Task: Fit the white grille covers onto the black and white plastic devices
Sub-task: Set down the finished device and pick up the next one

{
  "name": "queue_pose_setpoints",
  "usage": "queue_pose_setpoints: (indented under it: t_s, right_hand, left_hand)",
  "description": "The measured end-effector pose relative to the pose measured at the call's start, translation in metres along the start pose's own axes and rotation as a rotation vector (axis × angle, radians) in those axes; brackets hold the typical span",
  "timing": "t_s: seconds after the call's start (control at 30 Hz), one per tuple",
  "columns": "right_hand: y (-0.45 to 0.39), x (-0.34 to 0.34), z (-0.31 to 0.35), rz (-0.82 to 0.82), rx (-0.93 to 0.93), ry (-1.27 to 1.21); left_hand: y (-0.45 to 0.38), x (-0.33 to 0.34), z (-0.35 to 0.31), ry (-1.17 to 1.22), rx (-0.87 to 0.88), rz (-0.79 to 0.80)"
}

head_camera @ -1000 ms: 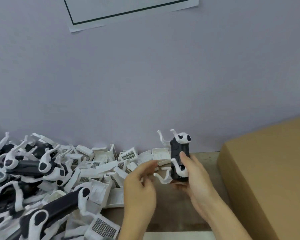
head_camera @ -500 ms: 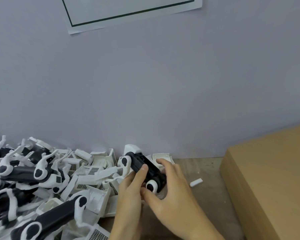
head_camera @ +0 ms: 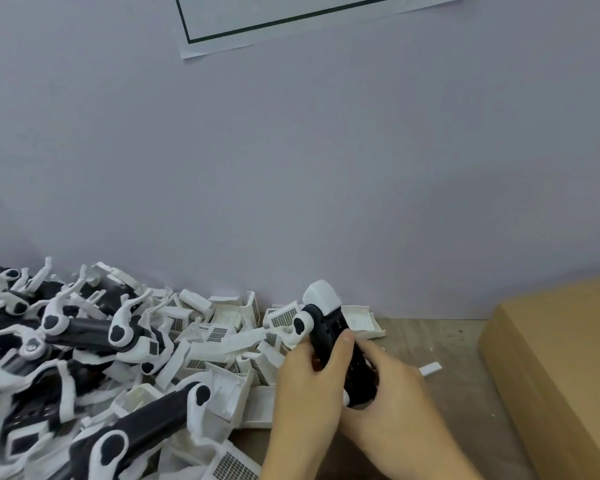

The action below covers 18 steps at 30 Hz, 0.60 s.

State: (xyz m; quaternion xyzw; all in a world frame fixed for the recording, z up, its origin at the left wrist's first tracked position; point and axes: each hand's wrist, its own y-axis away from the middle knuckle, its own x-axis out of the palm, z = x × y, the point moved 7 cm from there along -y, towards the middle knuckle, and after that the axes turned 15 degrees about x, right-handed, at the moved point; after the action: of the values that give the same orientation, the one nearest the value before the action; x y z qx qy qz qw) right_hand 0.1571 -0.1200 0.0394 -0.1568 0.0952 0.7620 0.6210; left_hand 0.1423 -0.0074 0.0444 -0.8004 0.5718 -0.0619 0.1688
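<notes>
Fingers (head_camera: 342,344) beside heaped grille covers (head_camera: 222,334)

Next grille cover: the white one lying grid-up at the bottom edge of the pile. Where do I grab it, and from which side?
Probably pinch the white plastic grille cover across its two short side walls, coming from above and from the right, the bare wooden table side. Its dark grid faces up and looks thin, so avoid pressing it. The black and white plastic device crowds its left.

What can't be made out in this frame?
- Device lower end: hidden by left hand and right hand.
- White cover at its top: whether fully seated, unclear.
- Wall paper: cut off by top edge.
- Pile at left: blurred, cut off.
</notes>
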Motion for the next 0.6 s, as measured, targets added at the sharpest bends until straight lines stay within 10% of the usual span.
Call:
queue_pose_setpoints:
  t_s: [0.6]
  right_hand:
    - [0.008,-0.005,-0.012,-0.121,0.161,-0.057]
  left_hand:
    - [0.006,0.011,0.008,0.012,-0.008,-0.030]
